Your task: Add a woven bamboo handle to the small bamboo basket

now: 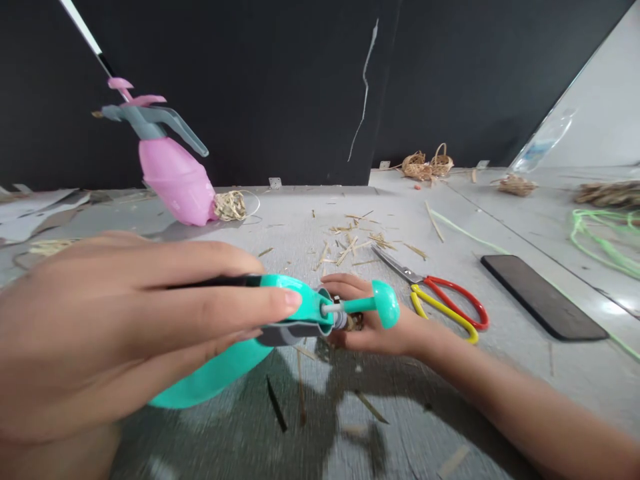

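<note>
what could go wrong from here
Spray from the green bottle, held tilted in the left hand, might reach the phone, lying uncovered nearby. The scissors lie close beside the right hand, so a careless sideways move could knock them.

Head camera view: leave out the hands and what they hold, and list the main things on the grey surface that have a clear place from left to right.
Pink spray bottle → small woven ball → scissors → phone
</note>
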Tool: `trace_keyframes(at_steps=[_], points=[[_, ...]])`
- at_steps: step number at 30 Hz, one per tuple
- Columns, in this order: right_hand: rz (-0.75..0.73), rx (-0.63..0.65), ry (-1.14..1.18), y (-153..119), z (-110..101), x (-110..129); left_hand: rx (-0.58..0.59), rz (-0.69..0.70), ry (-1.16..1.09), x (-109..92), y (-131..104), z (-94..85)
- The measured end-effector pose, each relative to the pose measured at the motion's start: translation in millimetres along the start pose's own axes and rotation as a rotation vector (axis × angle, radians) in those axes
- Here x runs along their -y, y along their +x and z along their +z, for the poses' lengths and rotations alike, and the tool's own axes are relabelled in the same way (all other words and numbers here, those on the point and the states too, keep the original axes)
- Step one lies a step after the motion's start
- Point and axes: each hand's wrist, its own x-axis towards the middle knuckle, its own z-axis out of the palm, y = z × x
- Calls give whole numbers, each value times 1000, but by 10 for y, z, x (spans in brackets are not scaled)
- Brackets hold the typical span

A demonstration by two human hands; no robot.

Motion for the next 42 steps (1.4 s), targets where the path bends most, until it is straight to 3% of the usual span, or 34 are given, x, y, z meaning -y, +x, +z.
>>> trace_keyframes(at_steps=[3,11,14,19,26,32,42], points=[[74,45,8,9,1,5,79,87,46,4,44,-16],[184,87,-51,6,-13,-53,69,27,93,5,121,28],[162,66,-36,3,-13,-61,80,29,76,32,112,25],[83,-52,27,10,-9,-75,-1,-56,112,126,15,-28],[179,-196,141,39,31,-150,-2,-57,33,148,-35,-95],[162,-209,66,34,93,-159,0,18,70,-13,142,-19],[135,-204,53,22,119,-197,35,57,120,-38,165,58]])
